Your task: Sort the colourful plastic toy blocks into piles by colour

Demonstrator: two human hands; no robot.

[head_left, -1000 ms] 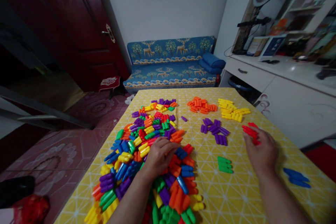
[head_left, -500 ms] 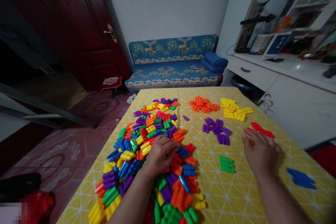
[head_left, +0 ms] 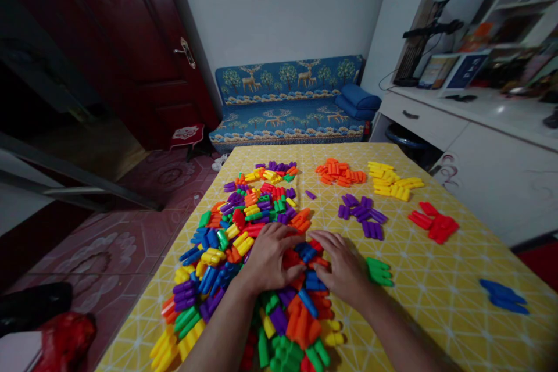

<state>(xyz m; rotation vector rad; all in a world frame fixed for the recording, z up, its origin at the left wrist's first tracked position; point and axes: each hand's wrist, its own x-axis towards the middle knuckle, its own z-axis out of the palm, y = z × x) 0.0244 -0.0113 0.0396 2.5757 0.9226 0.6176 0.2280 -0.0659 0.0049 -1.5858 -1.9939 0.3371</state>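
A large mixed heap of plastic building blocks, in several colours and shaped like joined tubes, covers the left half of the table. My left hand rests over the middle of this heap, thumb and fingers apart around orange-red blocks. From the right, my right hand reaches to the heap's edge. Its thumb and fingers are spread beside dark blue blocks and a red block. Neither hand visibly grips a block, though the fingertips are partly hidden. Green blocks lie just right of my right hand.
Sorted groups lie on the yellow tablecloth: orange blocks, yellow blocks, purple blocks, red blocks and blue blocks. A blue sofa stands beyond the table, a white cabinet at right.
My right hand has moved left from the red group to the heap's right edge, leaving the red blocks uncovered. My left hand stays over the heap, its thumb now more apart from its fingers.
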